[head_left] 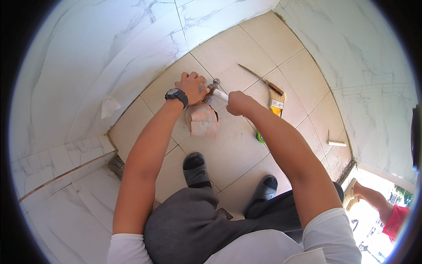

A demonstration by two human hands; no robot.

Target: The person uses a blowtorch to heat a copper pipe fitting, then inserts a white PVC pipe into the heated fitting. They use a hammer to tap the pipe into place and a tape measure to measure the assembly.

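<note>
My right hand (240, 104) grips the white handle of a hammer (221, 94); its metal head points away, close beside my other hand. Wearing a black wristwatch (176, 96), my left hand (192, 88) is low over the floor with its fingers curled down. Whatever lies under those fingers is hidden, so I cannot tell what they hold. Just nearer to me is a rounded, reddish-grey piece (204, 125) with a seam across it and a dark gap at its right side.
Right of my hands lie a thin blade with a wooden handle (250, 71), a yellow paintbrush (277, 102) and a green tape measure (260, 137). Near the right wall lies a small white roller (337, 143). Marbled walls close in. Another person's leg (374, 200) shows at the doorway.
</note>
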